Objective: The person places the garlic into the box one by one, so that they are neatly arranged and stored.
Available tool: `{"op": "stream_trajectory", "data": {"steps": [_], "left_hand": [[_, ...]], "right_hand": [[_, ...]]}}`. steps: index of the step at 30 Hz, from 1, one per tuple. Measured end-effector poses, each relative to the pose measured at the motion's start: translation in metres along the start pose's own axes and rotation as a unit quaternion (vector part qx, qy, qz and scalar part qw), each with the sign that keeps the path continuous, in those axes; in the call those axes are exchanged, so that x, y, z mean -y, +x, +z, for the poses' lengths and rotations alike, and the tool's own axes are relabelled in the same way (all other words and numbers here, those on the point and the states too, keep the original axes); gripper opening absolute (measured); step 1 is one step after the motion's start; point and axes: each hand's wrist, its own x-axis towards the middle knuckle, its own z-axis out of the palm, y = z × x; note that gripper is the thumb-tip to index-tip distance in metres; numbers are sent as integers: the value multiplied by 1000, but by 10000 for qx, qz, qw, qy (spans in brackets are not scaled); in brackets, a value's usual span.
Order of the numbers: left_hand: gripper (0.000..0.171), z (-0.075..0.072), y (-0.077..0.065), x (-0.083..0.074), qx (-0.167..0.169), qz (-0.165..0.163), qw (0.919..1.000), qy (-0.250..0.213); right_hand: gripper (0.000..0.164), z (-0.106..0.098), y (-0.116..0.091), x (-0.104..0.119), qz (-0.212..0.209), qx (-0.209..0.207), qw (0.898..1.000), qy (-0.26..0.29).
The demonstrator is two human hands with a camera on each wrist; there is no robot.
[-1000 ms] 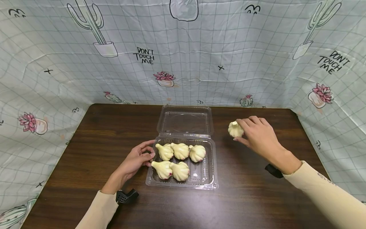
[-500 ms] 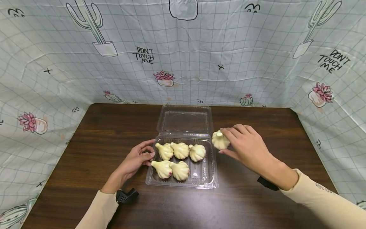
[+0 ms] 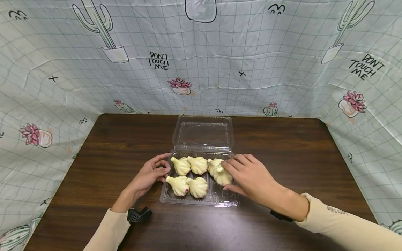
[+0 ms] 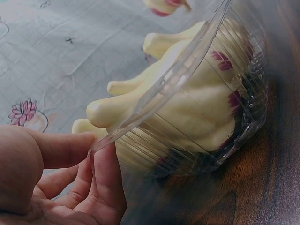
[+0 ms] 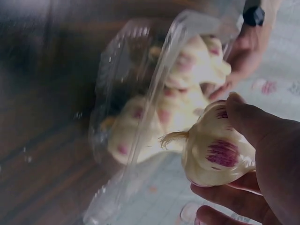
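Note:
A clear plastic clamshell box (image 3: 220, 201) stands on the table with its lid open, and several cream garlic bulbs (image 3: 198, 188) with purple patches lie inside. My left hand (image 3: 151, 176) pinches the box's left rim between thumb and fingers, plain in the left wrist view. In my right hand (image 3: 254, 177) is another garlic bulb (image 5: 218, 150), held between thumb and fingers with its root tuft showing in the right wrist view. From the head, this bulb is over the right part of the box and partly covers the bulb at the back right.
The open lid (image 3: 203, 132) lies back toward the far edge of the dark wooden table (image 3: 132, 136). Behind and at the sides hangs a checked curtain (image 3: 207, 62) printed with cacti. Each wrist wears a black camera (image 3: 139, 215).
My right hand has carried its garlic bulb leftward and nearer, from the table right of the box to over the box's right part. The left hand has stayed at the rim.

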Motion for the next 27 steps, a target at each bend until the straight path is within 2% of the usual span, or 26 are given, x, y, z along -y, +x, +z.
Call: {"op": "stream_trajectory", "data": {"steps": [10, 27], "left_hand": [[60, 0, -1, -1, -28, -46, 10000, -18], [61, -2, 0, 0, 28, 26, 10000, -45]], "right_hand": [[70, 11, 3, 17, -283, 316, 9991, 20], [69, 21, 3, 21, -452, 653, 9968, -62]]}}
